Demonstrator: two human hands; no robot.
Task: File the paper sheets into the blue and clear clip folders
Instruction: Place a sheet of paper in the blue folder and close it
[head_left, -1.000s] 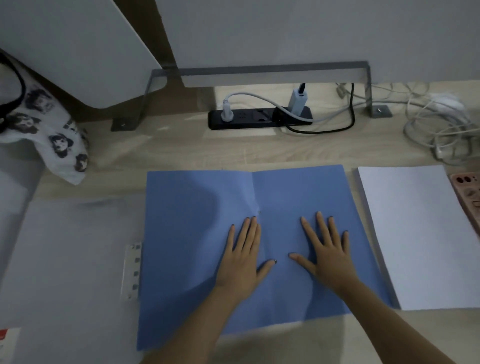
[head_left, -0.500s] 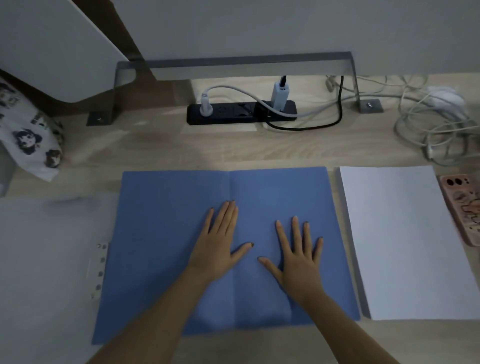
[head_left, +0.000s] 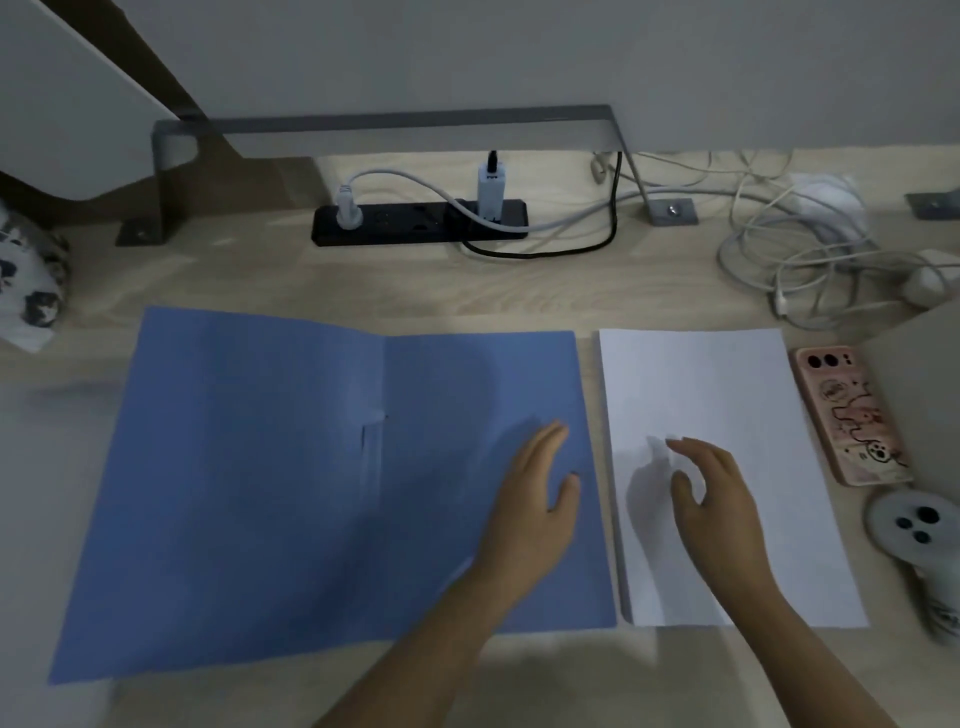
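The blue folder (head_left: 260, 493) lies open and flat on the wooden desk, its centre crease running up the middle. My left hand (head_left: 535, 499) rests on the folder's right half near its right edge, fingers straight. A stack of white paper sheets (head_left: 717, 384) lies just right of the folder. My right hand (head_left: 711, 499) is over the stack's left part with fingers loosely curved and nothing in them; its shadow falls on the paper. A pale translucent sheet, probably the clear folder (head_left: 36, 493), lies at the far left, blurred.
A pink phone (head_left: 852, 415) and a grey controller (head_left: 914, 525) lie right of the paper. A black power strip (head_left: 415, 221) and tangled white cables (head_left: 810, 260) run along the back. A patterned cloth bag (head_left: 26, 291) sits at the left edge.
Both hands have left the folder's middle and moved right. The left hand is now near the folder's right edge and the right hand is over the paper stack.
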